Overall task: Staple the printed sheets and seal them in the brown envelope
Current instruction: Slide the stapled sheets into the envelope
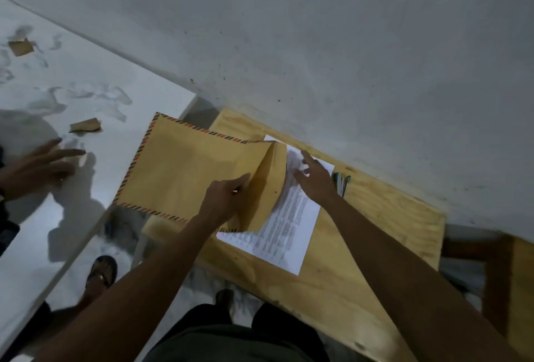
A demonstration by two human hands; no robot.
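Plywood table, striped-edged brown envelope, left hand pinching flap, printed sheets

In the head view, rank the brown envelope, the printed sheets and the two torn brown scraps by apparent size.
1. Envelope
2. Sheets, partly hidden by the envelope
3. Near scrap and far scrap: alike, distance makes ranking unsure.

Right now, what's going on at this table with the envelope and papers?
A person is packing printed sheets into a brown envelope on a wooden board. The left hand holds the envelope's mouth open while the right hand presses on the sheets, which are partly inside. Another person's hand rests on the white table nearby.
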